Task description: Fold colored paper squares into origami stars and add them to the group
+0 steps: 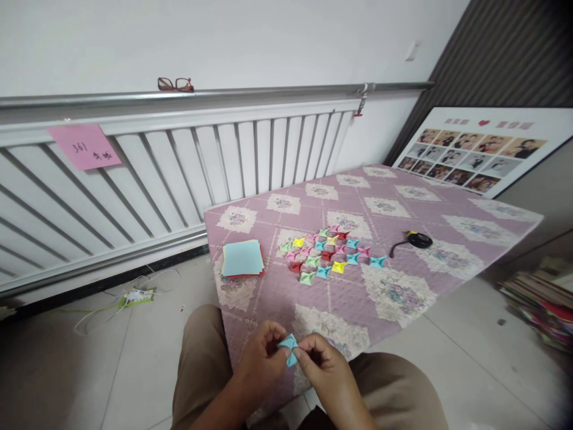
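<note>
Between my two hands is a small light-blue folded paper piece (290, 345), held above the near edge of the table. My left hand (264, 358) pinches it from the left with thumb and fingers. From the right, the thumb and fingertips of my right hand (323, 362) grip its other side. Farther back on the cloth, several finished folded paper pieces (326, 255) in pink, red, yellow, green and blue stand in slanting rows. Left of them lies a stack of square paper sheets (243, 258), light blue on top with red showing at its lower edge.
A flowered purple cloth (277, 298) covers the table. A black object with a bent cord or arm (419, 240) lies at the right. A framed photo board (470, 149) leans at the back right. Behind runs a white radiator (250, 155); glasses (175, 84) rest on its pipe.
</note>
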Demonstrator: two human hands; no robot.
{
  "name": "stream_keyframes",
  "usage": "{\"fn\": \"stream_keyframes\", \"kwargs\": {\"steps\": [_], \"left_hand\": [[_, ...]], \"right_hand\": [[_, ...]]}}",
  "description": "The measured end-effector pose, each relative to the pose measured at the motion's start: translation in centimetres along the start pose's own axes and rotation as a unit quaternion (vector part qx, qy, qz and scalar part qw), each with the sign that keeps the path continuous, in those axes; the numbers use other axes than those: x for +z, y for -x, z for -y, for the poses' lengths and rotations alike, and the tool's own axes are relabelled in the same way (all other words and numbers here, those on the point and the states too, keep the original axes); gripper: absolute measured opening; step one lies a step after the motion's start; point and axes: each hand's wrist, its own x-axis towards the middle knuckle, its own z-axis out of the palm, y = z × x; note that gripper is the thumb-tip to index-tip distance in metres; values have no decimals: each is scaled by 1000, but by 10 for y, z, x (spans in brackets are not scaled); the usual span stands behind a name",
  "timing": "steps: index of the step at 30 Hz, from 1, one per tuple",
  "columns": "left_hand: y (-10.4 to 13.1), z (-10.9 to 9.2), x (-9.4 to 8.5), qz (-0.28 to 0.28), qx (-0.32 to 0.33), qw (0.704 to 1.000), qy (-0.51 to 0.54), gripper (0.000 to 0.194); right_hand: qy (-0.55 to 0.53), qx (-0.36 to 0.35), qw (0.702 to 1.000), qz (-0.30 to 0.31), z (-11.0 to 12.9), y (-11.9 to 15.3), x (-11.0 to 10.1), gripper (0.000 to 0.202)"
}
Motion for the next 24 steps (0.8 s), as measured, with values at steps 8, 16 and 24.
{"fn": "stream_keyframes", "kwargs": {"steps": [8,16,24], "left_hand": [[5,7,3,54,-109,992,30,29],[5,6,2,41,-92,992,-81,19],[7,-1,-1,61,-82,986,-129,14]], "right_hand": [[-79,25,996,-32,0,4,6,35],[-122,51,990,-44,0,0,8,37],[-151,134,979,28,1,0,6,38]]}}
